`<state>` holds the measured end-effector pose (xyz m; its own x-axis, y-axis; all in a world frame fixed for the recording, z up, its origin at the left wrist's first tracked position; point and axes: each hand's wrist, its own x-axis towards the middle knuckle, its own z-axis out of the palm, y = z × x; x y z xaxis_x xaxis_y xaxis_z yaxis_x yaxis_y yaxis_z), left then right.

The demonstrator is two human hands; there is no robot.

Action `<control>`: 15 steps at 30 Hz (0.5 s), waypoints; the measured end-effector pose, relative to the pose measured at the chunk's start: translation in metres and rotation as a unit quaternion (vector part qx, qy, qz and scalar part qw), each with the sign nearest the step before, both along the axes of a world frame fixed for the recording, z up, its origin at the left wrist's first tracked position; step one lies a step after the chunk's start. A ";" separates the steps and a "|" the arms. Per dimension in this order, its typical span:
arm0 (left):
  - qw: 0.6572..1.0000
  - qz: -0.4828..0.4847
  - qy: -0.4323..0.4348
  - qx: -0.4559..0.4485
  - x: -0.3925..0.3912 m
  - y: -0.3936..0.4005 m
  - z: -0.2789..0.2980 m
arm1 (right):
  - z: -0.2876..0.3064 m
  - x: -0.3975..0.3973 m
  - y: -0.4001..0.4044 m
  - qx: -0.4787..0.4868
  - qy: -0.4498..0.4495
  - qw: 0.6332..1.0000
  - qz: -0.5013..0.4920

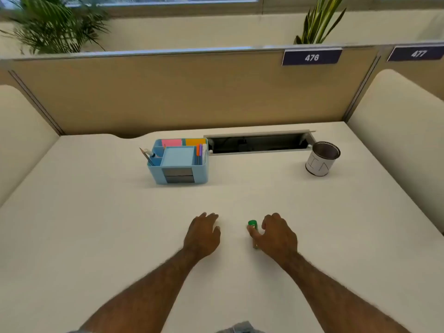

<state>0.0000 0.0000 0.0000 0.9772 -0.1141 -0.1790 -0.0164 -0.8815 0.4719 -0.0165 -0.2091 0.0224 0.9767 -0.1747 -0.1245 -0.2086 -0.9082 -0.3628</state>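
Observation:
A small green-capped stick (253, 224), like a glue stick, stands on the white desk (96, 224) near the front middle. My right hand (276, 234) holds it, thumb on its left side and fingers curled over its right; its lower part is partly hidden by the thumb. My left hand (203, 233) rests palm down on the desk to the left of the stick, fingers relaxed and holding nothing.
A light blue desk organizer (179, 162) with sticky notes, pens and a pencil stands at the back middle. A mesh pen cup (322, 158) wrapped in white paper sits at the back right, beside an open cable slot (258, 143). Beige partitions enclose the desk.

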 end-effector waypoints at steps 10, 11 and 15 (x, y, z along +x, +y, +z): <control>0.940 0.116 0.120 -0.297 -0.023 -0.024 -0.003 | -0.026 -0.015 0.008 0.129 0.042 0.991 -0.015; 0.926 0.130 0.136 -0.328 -0.022 -0.025 0.000 | -0.027 -0.016 0.011 0.158 0.037 0.987 -0.008; 0.881 0.161 0.169 -0.413 -0.013 -0.028 0.008 | -0.028 -0.016 0.023 0.300 0.056 0.952 0.003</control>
<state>-0.0135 -0.0281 0.0083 0.8897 -0.0687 -0.4513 0.4353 -0.1696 0.8842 -0.0326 -0.1859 -0.0054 0.9526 -0.0333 -0.3025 -0.2708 -0.5465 -0.7925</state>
